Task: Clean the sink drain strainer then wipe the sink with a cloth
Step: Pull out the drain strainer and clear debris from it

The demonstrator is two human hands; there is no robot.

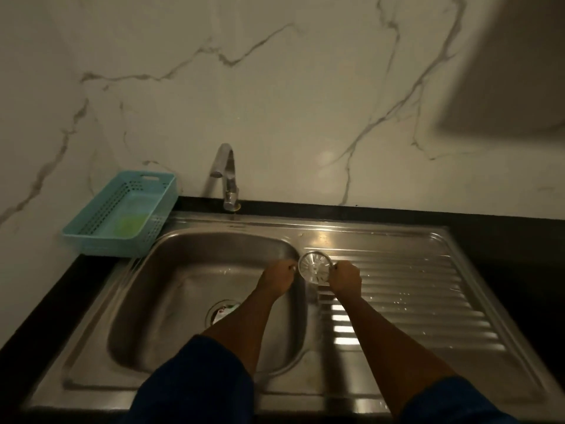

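Stainless strainer (315,267): round, perforated, shiny, held face-up above the sink (189,270) basin's right edge beside the ribbed drainboard (412,289). Left hand (277,279) and right hand (345,280) each pinch its rim with closed fingers, probably for inspection. Drain opening (220,312) uncovered, with debris inside.

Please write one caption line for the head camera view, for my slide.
Both hands, left and right, hold the round strainer over the sink edge.
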